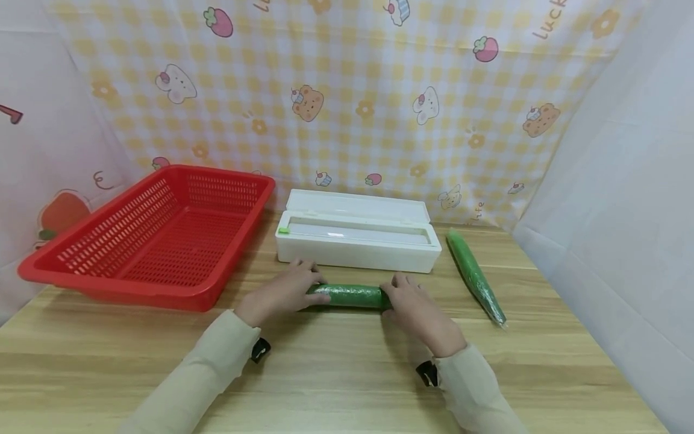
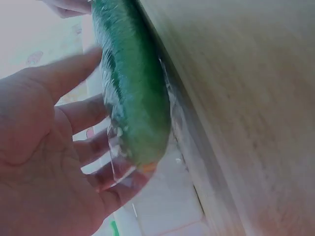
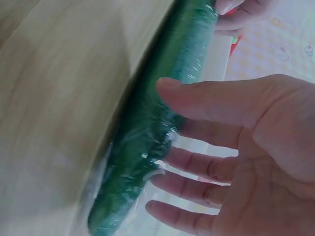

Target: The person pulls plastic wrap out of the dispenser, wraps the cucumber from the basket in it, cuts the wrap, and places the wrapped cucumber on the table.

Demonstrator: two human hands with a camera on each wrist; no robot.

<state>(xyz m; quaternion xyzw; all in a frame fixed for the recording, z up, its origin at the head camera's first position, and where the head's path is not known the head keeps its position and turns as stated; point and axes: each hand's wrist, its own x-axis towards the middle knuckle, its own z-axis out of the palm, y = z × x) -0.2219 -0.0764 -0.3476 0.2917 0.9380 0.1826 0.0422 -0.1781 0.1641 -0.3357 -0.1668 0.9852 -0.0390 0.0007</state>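
A cucumber [image 1: 355, 295] in clear cling film lies crosswise on the table before me. My left hand [image 1: 290, 287] holds its left end; in the left wrist view the thumb is at one side and the fingers pass behind the cucumber [image 2: 138, 88], by loose film at its tip. At the other end my right hand [image 1: 414, 307] has its thumb on the film, with the fingers along the far side of the cucumber [image 3: 147, 128]. Just behind stands a white cling film dispenser [image 1: 358, 256], lid raised, with a green slider [image 1: 284, 230] at its left.
A second cucumber [image 1: 474, 277], also film-wrapped, lies to the right of the dispenser. A red plastic basket [image 1: 208, 292] with slotted walls stands on the left of the wooden table [image 1: 325, 386]. Behind the table hangs a checked curtain [image 1: 347, 78].
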